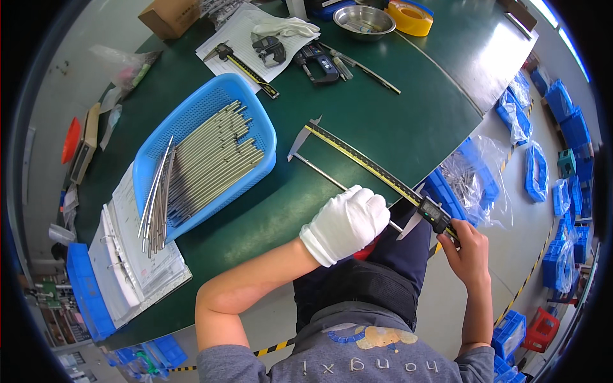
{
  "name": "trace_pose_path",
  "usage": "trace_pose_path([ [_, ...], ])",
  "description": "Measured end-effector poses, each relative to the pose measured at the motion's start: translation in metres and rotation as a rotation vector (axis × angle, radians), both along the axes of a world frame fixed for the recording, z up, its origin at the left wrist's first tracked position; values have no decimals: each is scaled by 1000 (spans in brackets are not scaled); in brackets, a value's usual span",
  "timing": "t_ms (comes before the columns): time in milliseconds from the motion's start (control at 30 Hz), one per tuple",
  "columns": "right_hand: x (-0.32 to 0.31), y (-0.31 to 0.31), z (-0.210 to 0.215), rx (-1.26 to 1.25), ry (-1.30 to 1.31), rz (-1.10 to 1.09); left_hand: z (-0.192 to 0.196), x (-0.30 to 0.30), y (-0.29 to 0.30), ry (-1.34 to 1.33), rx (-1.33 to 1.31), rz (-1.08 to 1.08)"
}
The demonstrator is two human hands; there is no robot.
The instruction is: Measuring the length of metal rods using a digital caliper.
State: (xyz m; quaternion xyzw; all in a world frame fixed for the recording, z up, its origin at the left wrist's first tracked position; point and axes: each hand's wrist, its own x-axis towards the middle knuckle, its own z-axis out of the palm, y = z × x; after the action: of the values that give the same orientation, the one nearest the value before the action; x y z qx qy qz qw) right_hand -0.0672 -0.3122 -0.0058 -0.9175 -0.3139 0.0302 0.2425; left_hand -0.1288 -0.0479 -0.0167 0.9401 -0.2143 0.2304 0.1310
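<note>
My left hand, in a white glove, is closed around a thin metal rod. The rod lies between the jaws of a long digital caliper, one end by the far jaw and the other by the sliding jaw. Bare, my right hand grips the caliper at its display end. To the left stands a blue perforated basket with many similar rods laid side by side. A loose bundle of rods rests slanted across its left side.
Beyond the basket lie a smaller caliper, a micrometer, papers and a white glove. A steel bowl and a yellow tape roll stand at the back. An open ring binder lies left; blue bins line the right floor.
</note>
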Motion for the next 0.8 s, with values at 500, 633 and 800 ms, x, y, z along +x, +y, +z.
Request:
trace_pose_path([
  [500, -1, 0, -1, 6, -6, -1, 1, 1, 1, 2, -30, -24],
  [633, -1, 0, -3, 13, -11, 0, 1, 1, 2, 5, -19, -24],
  [800, -1, 2, -2, 1, -18, 9, -1, -1, 1, -2, -24, -5],
])
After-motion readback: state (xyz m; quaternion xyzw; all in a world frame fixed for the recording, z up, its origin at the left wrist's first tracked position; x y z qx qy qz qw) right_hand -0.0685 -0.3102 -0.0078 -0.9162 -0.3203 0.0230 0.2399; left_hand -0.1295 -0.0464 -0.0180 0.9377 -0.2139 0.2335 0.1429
